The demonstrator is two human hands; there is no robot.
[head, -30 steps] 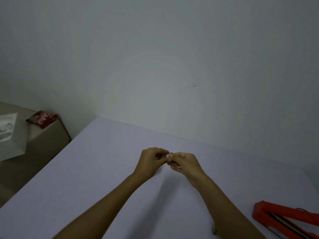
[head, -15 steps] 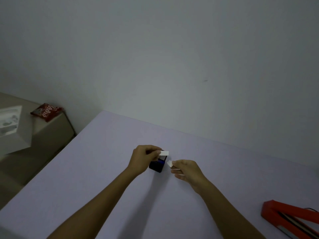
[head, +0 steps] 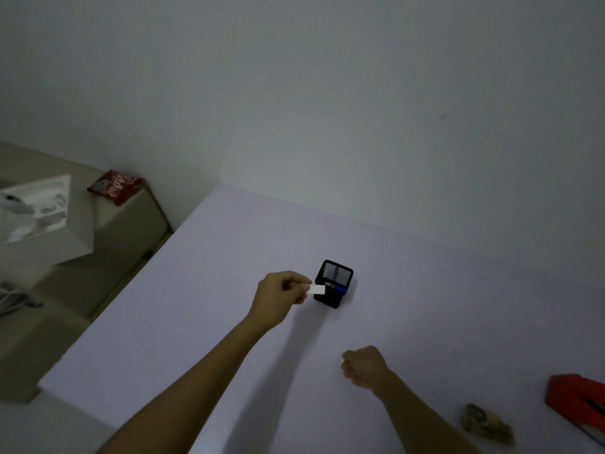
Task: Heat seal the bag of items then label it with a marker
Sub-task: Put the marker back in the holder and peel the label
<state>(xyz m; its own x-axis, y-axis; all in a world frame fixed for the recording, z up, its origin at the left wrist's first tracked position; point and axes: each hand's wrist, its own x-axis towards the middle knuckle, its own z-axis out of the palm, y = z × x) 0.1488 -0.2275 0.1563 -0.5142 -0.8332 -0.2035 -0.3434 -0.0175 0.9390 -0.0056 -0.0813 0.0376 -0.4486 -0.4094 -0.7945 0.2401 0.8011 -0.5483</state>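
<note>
My left hand pinches a small white label and holds it against the front of a black mesh pen holder standing on the pale table. A blue marker pokes out of the holder. My right hand is a closed fist low over the table, nearer to me and apart from the holder; whether it holds anything is hidden. A small crumpled bag of brownish items lies at the front right. The red heat sealer sits at the right edge, partly cut off.
Left of the table stands a lower beige cabinet with a red snack packet and a white box on it. A grey wall runs along the table's far edge.
My hands have parted. The right hand pulled back toward me and to the right. The left hand stayed by the pen holder with the white label. The view tilted down, revealing the bag.
</note>
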